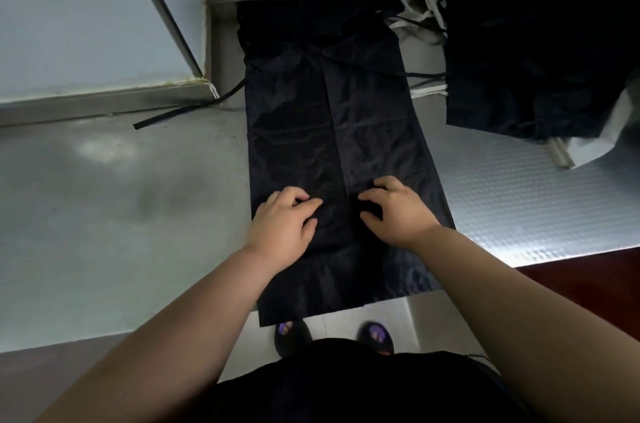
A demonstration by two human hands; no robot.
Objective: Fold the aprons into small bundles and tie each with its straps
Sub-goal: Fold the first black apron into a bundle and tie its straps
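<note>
A dark navy apron lies flat on the grey table, folded lengthwise into a long strip with a seam down its middle. Its near end hangs over the table's front edge. One dark strap trails out to the left on the table. My left hand and my right hand rest on the near part of the strip, either side of the seam, fingers curled and pressing on the cloth. Neither hand visibly grips the fabric.
A heap of dark aprons with white and dark straps sits at the back right, over pale cloth. A ribbed metal surface adjoins the table on the right. A pale wall bounds the back left. My sandalled feet show below.
</note>
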